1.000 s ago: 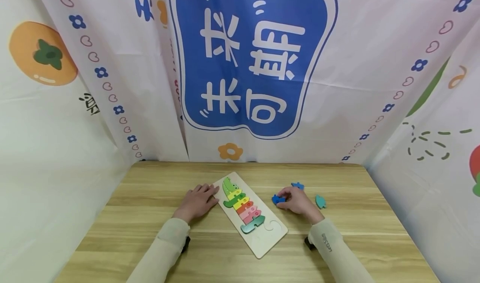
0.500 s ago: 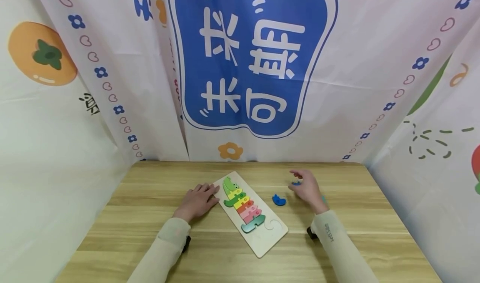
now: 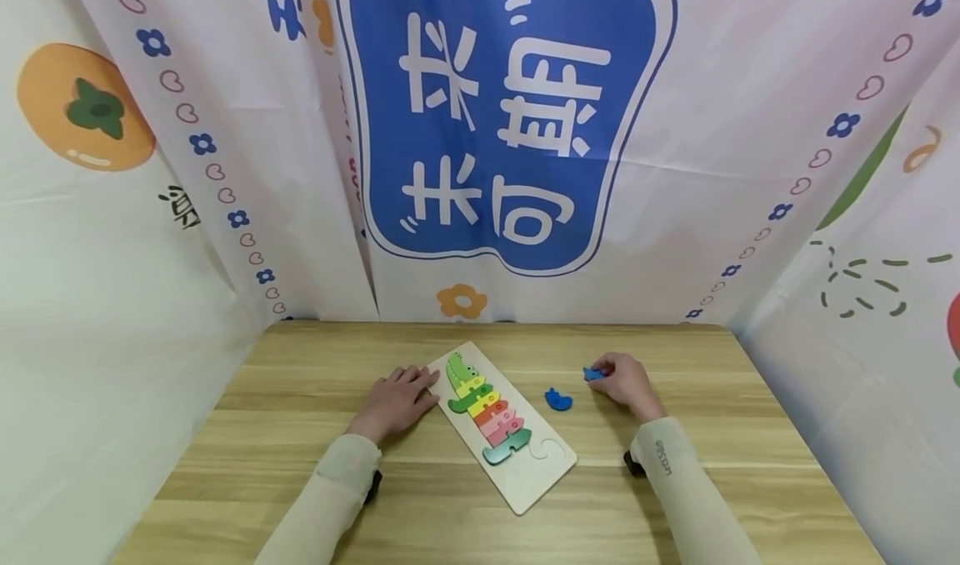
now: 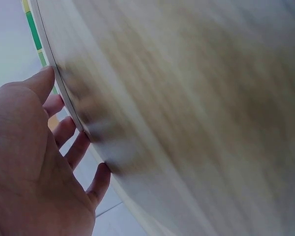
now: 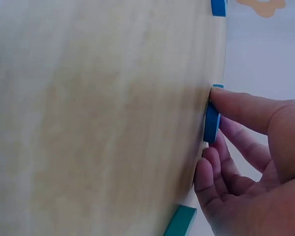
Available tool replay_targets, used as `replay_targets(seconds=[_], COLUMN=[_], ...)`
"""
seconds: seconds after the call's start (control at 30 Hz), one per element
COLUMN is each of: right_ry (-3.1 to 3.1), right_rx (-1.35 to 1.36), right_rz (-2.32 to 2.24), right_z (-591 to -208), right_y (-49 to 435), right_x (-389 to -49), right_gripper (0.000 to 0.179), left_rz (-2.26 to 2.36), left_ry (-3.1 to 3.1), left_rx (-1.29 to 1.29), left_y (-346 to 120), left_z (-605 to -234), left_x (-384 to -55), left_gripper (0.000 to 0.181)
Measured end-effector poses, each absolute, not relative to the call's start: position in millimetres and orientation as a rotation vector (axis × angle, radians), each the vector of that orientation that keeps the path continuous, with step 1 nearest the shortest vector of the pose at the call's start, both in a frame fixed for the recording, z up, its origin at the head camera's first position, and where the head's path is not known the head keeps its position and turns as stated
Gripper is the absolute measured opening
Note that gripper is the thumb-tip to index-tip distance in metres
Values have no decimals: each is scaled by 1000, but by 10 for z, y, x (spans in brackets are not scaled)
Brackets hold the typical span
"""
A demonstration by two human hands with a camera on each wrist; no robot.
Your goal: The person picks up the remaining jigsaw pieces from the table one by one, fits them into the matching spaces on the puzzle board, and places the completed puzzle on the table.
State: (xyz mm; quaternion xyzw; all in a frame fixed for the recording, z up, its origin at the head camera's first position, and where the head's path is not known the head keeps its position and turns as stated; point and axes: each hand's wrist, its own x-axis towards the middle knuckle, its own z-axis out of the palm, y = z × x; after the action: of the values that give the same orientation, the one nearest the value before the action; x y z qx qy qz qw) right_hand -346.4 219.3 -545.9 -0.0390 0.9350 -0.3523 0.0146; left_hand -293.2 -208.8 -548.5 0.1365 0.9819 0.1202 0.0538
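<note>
My left hand (image 3: 396,402) lies relaxed at the left edge of a pale wooden puzzle board (image 3: 522,492), its fingertips touching the edge. Colourful crocodile puzzle pieces (image 3: 489,411) fill much of the board, from a green head to a dark green leg section; a curved tail outline beyond them is bare. To the right of the board, my right hand (image 3: 624,382) pinches a small blue puzzle piece (image 5: 212,123) between thumb and fingers, close to the tabletop. Nearer the board lies a second, curved blue puzzle piece (image 3: 558,399).
A teal puzzle piece (image 5: 180,221) shows at the bottom of the right wrist view; the right hand hides it in the head view. The wooden table (image 3: 300,498) meets a printed cloth backdrop (image 3: 405,290) at its far edge, with cloth on both sides.
My right hand has left the curved blue piece beside the board, moved away to the far right, and closed its fingers on the other blue piece. My left hand and the board stay put.
</note>
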Motion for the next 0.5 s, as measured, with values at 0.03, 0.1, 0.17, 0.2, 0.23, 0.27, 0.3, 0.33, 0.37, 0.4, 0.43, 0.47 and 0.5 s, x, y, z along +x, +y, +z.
replay_targets(seconds=[0.03,0.1,0.17,0.2,0.23,0.27,0.3,0.33,0.37,0.4,0.43,0.47,0.5], right_ry=[2910,2903,2898,2896,2891,2885,2881,2881,2882,2887,2887,2886,2882], right_rx=[-126,-118,-116,-127,-144,-163,-195,-229,-270,-320,-369,-422,-476], right_rz=[-1090,-1093,-1110,-1128,-1156,-1193,-1237,-1276,-1321,-1359,-1404,-1452,-1499], right_z=[-5458,-5451,-5439,-5432,-5423,-5418,-5408,-5393,-5374,-5346,-5306,-5261,-5205], right_y=[2194,2190,2182,2176,2167,2158,2144,2122,2097,2066,2030,1991,1947], right_x=[-3465,-3462,-3455,-3449,-3442,-3434,-3427,-3415,-3399,-3376,-3347,-3317,-3283], right_gripper=[25,25,26,26,26,27,28,30,32,33,34,36,37], left_rz=[366,360,356,355,354,354,355,357,357,357,356,360,358], left_ry=[2982,2986,2986,2988,2989,2990,2989,2990,2992,2994,2993,2991,2990], left_rx=[412,412,408,411,411,412,410,410,411,413,413,415,415], left_y=[-2088,-2091,-2093,-2093,-2092,-2093,-2091,-2090,-2088,-2087,-2086,-2086,-2085], left_z=[-5481,-5479,-5481,-5483,-5485,-5486,-5487,-5487,-5485,-5484,-5483,-5483,-5484], left_x=[-2932,-2935,-2938,-2939,-2939,-2938,-2939,-2939,-2937,-2936,-2937,-2939,-2942], left_gripper=[55,55,55,55,55,55,55,55,55,55,55,55,55])
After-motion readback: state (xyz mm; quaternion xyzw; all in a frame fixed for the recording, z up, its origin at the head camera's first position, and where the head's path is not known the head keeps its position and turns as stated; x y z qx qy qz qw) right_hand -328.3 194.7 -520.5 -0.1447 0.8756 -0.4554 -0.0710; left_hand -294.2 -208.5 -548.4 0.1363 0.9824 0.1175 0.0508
